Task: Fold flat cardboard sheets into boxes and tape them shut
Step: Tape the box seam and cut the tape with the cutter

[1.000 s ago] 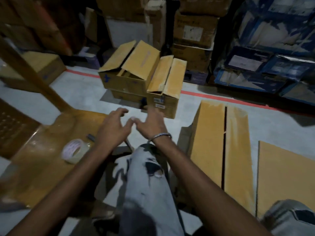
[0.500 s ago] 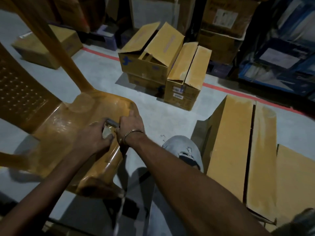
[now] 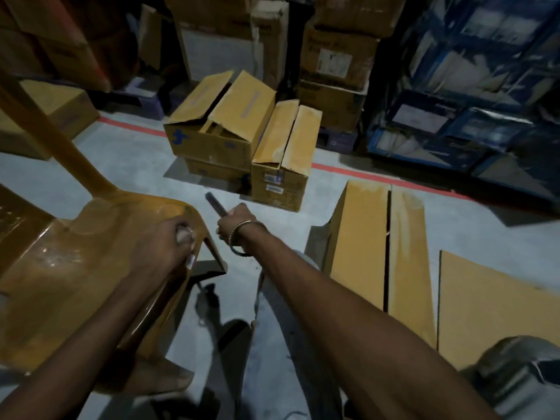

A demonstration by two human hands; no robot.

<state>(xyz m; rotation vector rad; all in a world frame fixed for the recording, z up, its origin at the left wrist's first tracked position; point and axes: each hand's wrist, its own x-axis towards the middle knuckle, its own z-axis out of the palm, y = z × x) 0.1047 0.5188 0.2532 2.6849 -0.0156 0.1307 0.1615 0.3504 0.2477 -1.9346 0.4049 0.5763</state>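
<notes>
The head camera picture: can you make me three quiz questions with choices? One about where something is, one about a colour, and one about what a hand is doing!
1. Where is the folded box with the slit down its top?
A. on the chair
B. on the floor, right of the right arm
C. on the blue stacks

2. What colour is the line on the floor?
A. red
B. green
C. white

3. What is the right hand doing?
A. lying flat and open
B. holding a dark slim tool
C. lifting a box

Answers: 1 B, the folded box lies on the floor beside the right arm. 2 A, the floor line is red. 3 B, the right hand has its fingers curled round a dark tool that pokes out forward.
</notes>
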